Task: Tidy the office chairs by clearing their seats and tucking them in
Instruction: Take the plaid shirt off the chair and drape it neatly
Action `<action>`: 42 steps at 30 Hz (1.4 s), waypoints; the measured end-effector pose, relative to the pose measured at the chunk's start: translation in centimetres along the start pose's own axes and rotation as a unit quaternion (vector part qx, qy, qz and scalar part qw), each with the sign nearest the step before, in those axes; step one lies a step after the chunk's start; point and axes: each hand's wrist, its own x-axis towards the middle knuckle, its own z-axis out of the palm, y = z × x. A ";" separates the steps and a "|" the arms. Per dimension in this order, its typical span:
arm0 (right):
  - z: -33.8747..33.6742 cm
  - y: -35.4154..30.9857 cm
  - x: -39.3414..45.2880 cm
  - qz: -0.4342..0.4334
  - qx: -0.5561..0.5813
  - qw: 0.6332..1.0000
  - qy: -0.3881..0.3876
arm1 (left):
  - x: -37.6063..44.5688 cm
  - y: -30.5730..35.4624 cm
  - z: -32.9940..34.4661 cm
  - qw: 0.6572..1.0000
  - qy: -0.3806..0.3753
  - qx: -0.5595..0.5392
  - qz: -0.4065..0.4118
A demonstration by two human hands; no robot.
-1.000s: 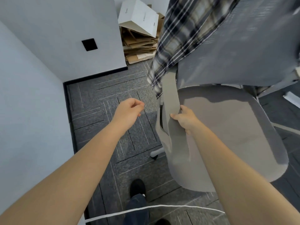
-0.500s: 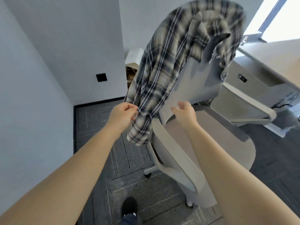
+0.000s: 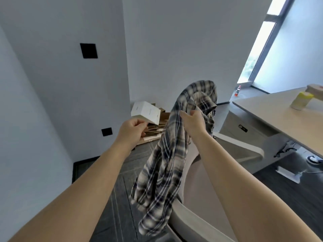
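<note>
A plaid shirt (image 3: 167,154) in black, grey and cream hangs over the back of a light grey office chair (image 3: 192,220) and trails down its left side. My right hand (image 3: 193,122) grips the shirt near the top of the chair back, fingers curled into the cloth. My left hand (image 3: 132,131) hovers to the left of the shirt, fingers loosely curled, holding nothing. Most of the chair back is hidden by the shirt and my right arm; the armrest (image 3: 244,145) shows on the right.
A pale desk (image 3: 272,110) stands at right with a yellow-capped container (image 3: 300,100) on it. Flattened cardboard and a white box (image 3: 146,113) lie against the far wall. A power strip (image 3: 288,173) and cables lie on the dark carpet under the desk. A bottle (image 3: 237,90) stands by the window.
My right hand left the chair's armrest, rose to the top of the back and took hold of the shirt. My left hand rose alongside. The view tilted upward.
</note>
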 end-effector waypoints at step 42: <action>-16.5 2.9 -12.8 0.020 -0.330 0.937 -0.115 | -3.1 3.3 10.9 0.865 -0.120 0.426 0.236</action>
